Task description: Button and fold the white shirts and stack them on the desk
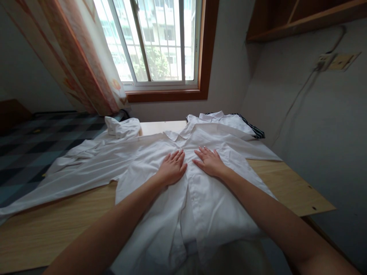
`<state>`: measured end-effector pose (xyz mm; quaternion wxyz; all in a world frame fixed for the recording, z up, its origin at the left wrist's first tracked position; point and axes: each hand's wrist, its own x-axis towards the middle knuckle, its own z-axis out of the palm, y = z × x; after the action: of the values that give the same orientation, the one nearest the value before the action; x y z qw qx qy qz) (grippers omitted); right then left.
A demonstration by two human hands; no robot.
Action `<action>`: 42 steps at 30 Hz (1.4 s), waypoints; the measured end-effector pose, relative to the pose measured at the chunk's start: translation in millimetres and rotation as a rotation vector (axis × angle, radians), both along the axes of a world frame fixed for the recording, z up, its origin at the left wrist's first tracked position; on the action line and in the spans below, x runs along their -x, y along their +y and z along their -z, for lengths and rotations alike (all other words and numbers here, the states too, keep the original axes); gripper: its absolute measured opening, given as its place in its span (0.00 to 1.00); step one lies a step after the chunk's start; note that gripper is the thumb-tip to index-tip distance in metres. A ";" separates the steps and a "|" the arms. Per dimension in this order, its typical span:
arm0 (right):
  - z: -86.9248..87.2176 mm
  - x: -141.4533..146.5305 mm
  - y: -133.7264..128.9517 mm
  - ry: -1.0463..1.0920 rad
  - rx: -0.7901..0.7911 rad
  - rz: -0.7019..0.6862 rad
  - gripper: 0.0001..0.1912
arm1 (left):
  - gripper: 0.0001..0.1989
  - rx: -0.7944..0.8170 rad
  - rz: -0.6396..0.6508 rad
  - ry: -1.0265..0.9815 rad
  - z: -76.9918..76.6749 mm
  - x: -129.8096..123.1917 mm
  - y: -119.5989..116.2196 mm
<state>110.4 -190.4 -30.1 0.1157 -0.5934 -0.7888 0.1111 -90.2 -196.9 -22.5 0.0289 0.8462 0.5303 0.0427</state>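
A white long-sleeved shirt [160,191] lies front up across the wooden board, its collar toward the window and its lower hem hanging over the near edge. Its front placket is parted below the chest. My left hand [172,167] rests flat on the left side of the chest, fingers stretched out. On the other side of the placket, my right hand [210,162] lies palm down with its fingers spread. Neither hand grips the cloth. One sleeve stretches far to the left, the other to the right.
The wooden board [286,187] has a corner at right. Folded clothes [226,120], white over black-striped, sit at the back right. More white cloth [123,128] is bunched at the back left. A checked bedspread [23,152] lies left; a cable [292,101] hangs on the right wall.
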 end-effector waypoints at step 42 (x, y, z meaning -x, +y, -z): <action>8.2 -15.0 80.5 -0.081 -0.113 0.217 0.32 | 0.42 0.056 -0.307 0.064 -7.6 34.3 65.6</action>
<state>125.4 -109.9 -38.3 0.1280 -0.6717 -0.7291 0.0294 -124.5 -131.4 -14.9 0.0287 0.7550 0.6551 0.0050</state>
